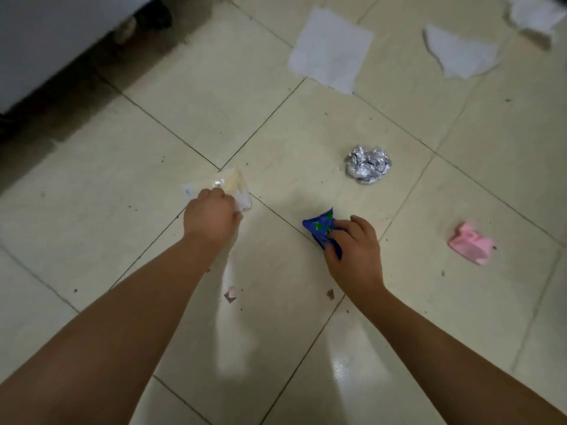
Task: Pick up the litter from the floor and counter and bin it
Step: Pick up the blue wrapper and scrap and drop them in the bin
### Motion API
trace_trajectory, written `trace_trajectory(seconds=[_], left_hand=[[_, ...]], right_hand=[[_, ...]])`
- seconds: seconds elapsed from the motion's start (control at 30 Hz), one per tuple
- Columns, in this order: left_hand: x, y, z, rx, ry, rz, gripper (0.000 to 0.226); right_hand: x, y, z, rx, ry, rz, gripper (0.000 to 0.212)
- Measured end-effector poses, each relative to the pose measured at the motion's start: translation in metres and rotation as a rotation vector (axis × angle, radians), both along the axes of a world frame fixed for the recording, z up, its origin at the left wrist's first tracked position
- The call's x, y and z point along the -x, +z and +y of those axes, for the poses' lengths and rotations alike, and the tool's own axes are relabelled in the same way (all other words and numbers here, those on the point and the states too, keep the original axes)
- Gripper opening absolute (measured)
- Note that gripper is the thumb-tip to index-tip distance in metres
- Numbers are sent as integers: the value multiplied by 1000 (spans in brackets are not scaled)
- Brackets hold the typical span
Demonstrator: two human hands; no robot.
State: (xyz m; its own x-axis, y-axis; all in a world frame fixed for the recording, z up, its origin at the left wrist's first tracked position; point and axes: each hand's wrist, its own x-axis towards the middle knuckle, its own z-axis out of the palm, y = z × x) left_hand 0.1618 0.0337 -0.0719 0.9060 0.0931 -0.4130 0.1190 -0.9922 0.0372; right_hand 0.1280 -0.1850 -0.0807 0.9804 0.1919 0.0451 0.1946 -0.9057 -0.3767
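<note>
My left hand [211,214] is down on the tiled floor, its fingers closed on a clear plastic wrapper [233,187] with a white label. My right hand [352,243] grips a crumpled blue wrapper with green marks [320,227] at floor level. A ball of crumpled silver foil [368,164] lies beyond my right hand. A crumpled pink paper [471,243] lies to the right. Farther off are a flat white paper sheet [331,50], a torn white paper piece [460,52] and another white scrap [534,13] at the top right corner. No bin is in view.
A white cabinet or appliance [55,41] stands at the top left with a dark gap under it. A tiny pinkish scrap [230,294] and a small brown crumb [330,293] lie between my forearms. Dirt specks dot the cream tiles.
</note>
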Motion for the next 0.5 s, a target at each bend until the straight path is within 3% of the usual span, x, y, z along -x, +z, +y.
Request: trace_trajectory(seconds=[0.13, 0.23, 0.37, 0.5], left_hand=[[4, -7, 0, 43, -79, -108, 23], [6, -2, -2, 55, -237, -164, 10], [3, 10, -16, 68, -339, -268, 22], [11, 49, -45, 112, -365, -257, 23]], right_hand=[[4, -6, 7, 61, 13, 49, 29], [4, -7, 7, 83, -11, -46, 33], [0, 3, 6, 99, -80, -131, 35], [-1, 40, -13, 79, -154, -87, 35]])
